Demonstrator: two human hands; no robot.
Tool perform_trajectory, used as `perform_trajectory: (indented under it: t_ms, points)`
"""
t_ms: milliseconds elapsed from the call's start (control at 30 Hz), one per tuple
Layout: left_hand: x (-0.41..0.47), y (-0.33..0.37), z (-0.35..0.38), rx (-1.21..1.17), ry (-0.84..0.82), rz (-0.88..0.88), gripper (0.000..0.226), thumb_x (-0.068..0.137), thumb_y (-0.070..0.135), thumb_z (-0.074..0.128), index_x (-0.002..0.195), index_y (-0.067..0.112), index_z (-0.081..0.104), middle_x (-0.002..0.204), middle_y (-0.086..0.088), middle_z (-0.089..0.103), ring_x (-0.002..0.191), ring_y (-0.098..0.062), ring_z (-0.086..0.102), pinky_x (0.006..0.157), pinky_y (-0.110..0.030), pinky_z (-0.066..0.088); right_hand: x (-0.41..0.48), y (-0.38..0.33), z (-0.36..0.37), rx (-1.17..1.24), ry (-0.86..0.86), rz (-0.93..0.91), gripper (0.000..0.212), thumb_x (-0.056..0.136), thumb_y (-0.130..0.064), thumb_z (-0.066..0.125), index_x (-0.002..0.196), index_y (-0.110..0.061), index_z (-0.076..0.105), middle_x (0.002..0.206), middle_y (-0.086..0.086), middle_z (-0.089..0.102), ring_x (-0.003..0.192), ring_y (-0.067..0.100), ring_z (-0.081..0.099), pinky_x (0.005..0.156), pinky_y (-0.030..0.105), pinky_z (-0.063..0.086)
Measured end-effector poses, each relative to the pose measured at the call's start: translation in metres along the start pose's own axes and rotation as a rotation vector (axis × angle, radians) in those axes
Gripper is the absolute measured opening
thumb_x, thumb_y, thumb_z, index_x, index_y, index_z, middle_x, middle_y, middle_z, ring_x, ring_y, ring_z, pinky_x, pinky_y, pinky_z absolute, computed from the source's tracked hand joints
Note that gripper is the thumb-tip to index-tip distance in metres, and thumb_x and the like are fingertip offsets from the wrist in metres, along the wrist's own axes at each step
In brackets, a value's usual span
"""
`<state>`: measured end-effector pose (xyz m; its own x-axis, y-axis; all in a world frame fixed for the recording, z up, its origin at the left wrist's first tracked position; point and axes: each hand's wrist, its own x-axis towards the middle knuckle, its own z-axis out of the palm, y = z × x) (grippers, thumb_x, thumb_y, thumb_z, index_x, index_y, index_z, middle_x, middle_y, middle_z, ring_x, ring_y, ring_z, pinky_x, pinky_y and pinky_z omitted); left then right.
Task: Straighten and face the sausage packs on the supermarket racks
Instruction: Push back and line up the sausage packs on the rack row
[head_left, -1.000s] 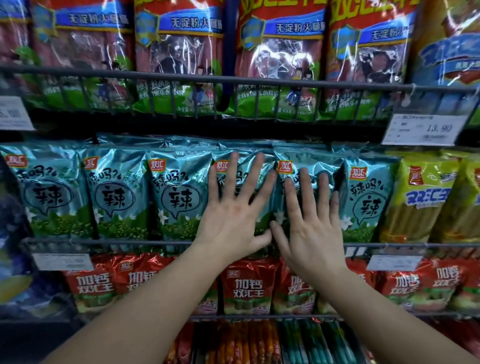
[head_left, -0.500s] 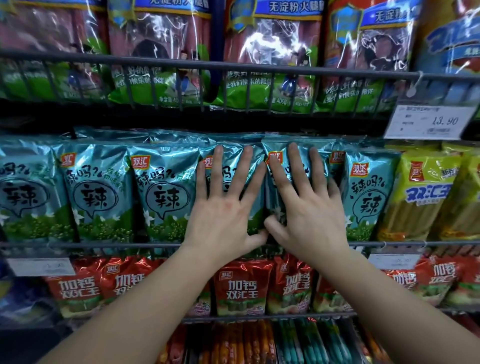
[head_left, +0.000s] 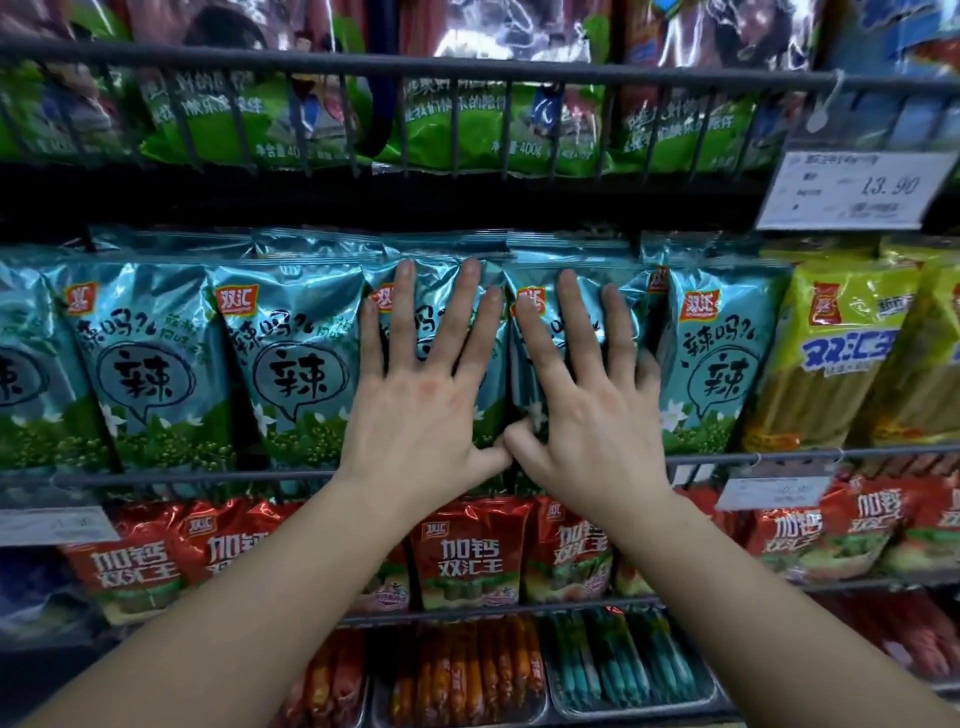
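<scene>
two teal sausage packs (head_left: 436, 280) stand upright in the middle rack (head_left: 208, 475); i see my left grip (head_left: 421, 410) and right grip (head_left: 592, 415) pressed flat on them, fingers spread apart, thumbs touching.

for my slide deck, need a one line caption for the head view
Left hand and right hand press flat on the teal sausage packs in the wire rack, thumbs touching

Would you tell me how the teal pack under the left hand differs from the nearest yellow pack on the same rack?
The teal pack is shiny blue-green foil; the yellow pack is yellow with blue lettering. The left hand presses flat on the teal pack; nothing touches the yellow pack. Both stand upright on the middle rack.
</scene>
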<state>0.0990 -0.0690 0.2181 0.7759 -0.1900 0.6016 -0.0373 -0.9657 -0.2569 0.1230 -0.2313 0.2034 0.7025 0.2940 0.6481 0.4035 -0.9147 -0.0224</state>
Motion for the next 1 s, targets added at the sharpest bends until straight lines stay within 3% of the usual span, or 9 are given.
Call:
perform_trajectory:
  t_ms: [200,333,600,733,867,1000]
  points:
    - [-0.001,0.000,-0.003,0.018,-0.017,0.008,0.113,0.076,0.085,0.031,0.156,0.015,-0.005,0.163,-0.008,-0.016,0.146,-0.045,-0.014,0.115,-0.066,0.009,-0.001,-0.003,-0.004,-0.002,-0.035,-0.004,0.090,0.084,-0.048,0.045,0.157,-0.032,-0.005,0.165,0.003,-0.013,0.151,0.032,-0.015,0.113,0.067,0.018]
    - [-0.002,-0.001,-0.005,0.023,-0.018,0.017,0.112,0.075,0.084,0.033,0.157,0.015,-0.001,0.164,-0.008,-0.010,0.147,-0.044,-0.011,0.115,-0.065,0.011,-0.004,0.000,-0.011,-0.045,-0.045,-0.051,0.089,0.086,-0.048,0.049,0.158,-0.028,0.000,0.166,0.006,-0.007,0.151,0.035,-0.011,0.116,0.065,0.007]
    - [-0.009,0.009,-0.004,-0.003,0.016,-0.013,0.111,0.078,0.068,0.056,0.156,0.010,0.004,0.165,-0.010,-0.005,0.148,-0.043,-0.010,0.114,-0.067,0.013,-0.007,0.019,-0.025,-0.006,-0.108,-0.174,0.090,0.092,-0.053,0.048,0.156,-0.032,-0.012,0.165,0.001,-0.016,0.150,0.032,-0.018,0.119,0.060,0.005]
    - [-0.015,0.017,-0.002,-0.037,0.020,-0.040,0.095,0.086,0.057,0.048,0.156,0.008,0.007,0.164,-0.012,-0.006,0.148,-0.043,-0.011,0.114,-0.068,0.014,-0.006,0.031,-0.033,0.034,-0.174,-0.262,0.090,0.091,-0.045,0.051,0.157,-0.031,-0.008,0.165,0.002,-0.017,0.149,0.031,-0.021,0.120,0.057,-0.001]
    - [-0.017,0.027,-0.003,-0.070,0.014,-0.064,0.092,0.082,0.056,0.035,0.155,0.005,0.011,0.164,-0.015,0.000,0.149,-0.041,-0.006,0.115,-0.067,0.011,-0.007,0.044,-0.041,0.093,-0.156,-0.330,0.081,0.088,-0.031,0.056,0.158,-0.027,0.014,0.166,0.004,0.000,0.152,0.031,-0.009,0.122,0.054,0.005]
    - [-0.017,0.043,-0.010,-0.150,0.092,-0.038,0.089,0.081,0.051,0.035,0.153,0.002,0.020,0.160,-0.020,0.016,0.149,-0.039,0.007,0.114,-0.067,0.012,-0.012,0.053,-0.049,0.175,-0.047,-0.336,0.069,0.084,-0.022,0.060,0.150,-0.017,0.039,0.157,0.013,0.034,0.145,0.033,0.029,0.114,0.051,0.031]
